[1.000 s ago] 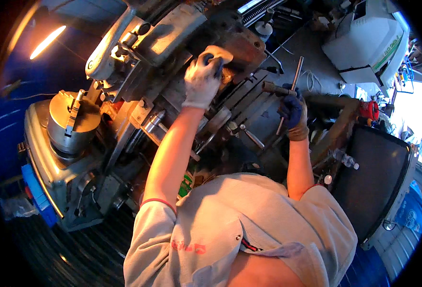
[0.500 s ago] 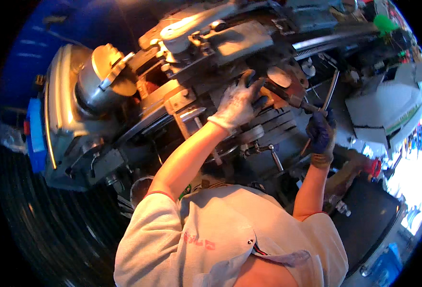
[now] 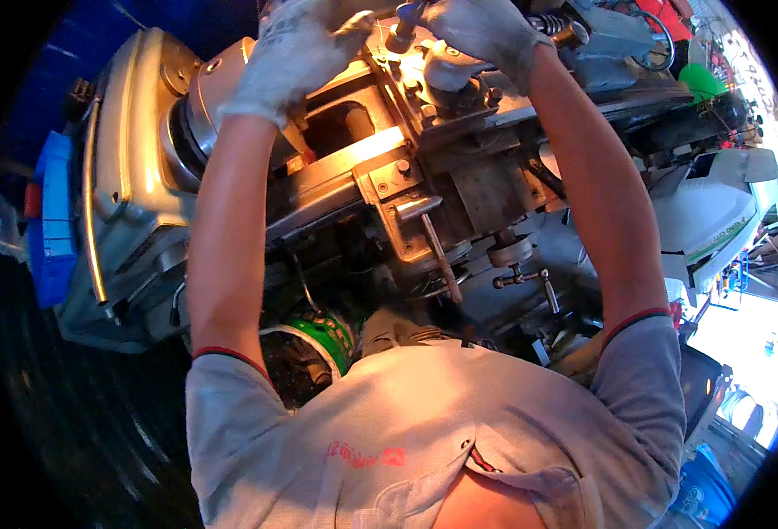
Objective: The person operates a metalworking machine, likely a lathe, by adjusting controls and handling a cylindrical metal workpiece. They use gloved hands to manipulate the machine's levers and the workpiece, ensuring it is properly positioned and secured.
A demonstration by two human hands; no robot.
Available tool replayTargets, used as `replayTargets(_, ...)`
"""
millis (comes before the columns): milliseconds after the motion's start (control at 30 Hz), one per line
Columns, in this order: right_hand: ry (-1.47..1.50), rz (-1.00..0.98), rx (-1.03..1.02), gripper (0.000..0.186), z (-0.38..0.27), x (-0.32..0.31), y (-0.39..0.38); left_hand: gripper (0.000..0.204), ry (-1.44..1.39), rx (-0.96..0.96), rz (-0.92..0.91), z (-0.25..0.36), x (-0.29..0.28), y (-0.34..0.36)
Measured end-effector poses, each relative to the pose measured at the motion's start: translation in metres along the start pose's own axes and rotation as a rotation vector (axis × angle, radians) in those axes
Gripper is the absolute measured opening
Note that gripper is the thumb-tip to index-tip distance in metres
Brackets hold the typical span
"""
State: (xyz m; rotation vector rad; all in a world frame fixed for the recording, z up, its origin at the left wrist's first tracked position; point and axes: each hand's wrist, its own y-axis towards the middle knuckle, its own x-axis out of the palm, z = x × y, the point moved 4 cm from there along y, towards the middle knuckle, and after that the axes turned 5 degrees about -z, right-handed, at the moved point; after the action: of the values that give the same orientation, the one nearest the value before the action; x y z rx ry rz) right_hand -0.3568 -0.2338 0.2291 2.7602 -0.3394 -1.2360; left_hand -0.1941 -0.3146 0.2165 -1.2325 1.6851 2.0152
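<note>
The step in hand looks like wrench work over the lathe carriage point(image 3: 459, 110), both arms reaching up to it. A dark metal socket point(image 3: 400, 38) stands near upright above the carriage's left part, directly below the fingers of the gloved right grip point(image 3: 486, 33); the upper edge crops them, so I cannot tell whether they are clenched on it. The gloved left grip point(image 3: 294, 57) is beside the chuck point(image 3: 217, 97), thumb spread toward the socket; its fingers are blurred and cut off (so its state is unclear too). In my judgement, the next move calls for seating the socket squarely on its bolt and steadying it before any torque, forearms clear of the chuck.

As for writing, the grey shirt point(image 3: 459, 379) bears a small red print on the chest, the white machine housing point(image 3: 715, 207) carries green lettering, and the green bucket point(image 3: 331, 335) has a patterned wrap too small to read.
</note>
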Motion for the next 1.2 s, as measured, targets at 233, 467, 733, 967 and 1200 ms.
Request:
replayTargets(233, -0.438, 0.088, -0.046, 0.022, 0.034, 0.058, 0.022, 0.042, -0.188, 0.153, -0.643, -0.041, 0.058, 0.03)
replayTargets(467, -0.525, -0.139, 0.121, 0.025, 0.043, 0.035, 0.016, 0.032, -0.072, 0.005, -0.716, -0.019, 0.069, 0.041)
replayTargets(733, -0.755, 0.41, -0.082, 0.022, 0.031, 0.064, -0.005, 0.031, -0.294, 0.266, -0.596, -0.061, 0.081, 0.04)
replayTargets(967, -0.825, 0.401, -0.075, 0.023, 0.059, 0.057, -0.018, 0.031, -0.276, 0.232, -0.422, -0.041, 0.078, 0.033)
replayTargets(1200, -0.804, 0.355, -0.058, 0.031, 0.065, 0.049, -0.016, 0.025, -0.187, 0.146, -0.547, -0.035, 0.086, 0.04)
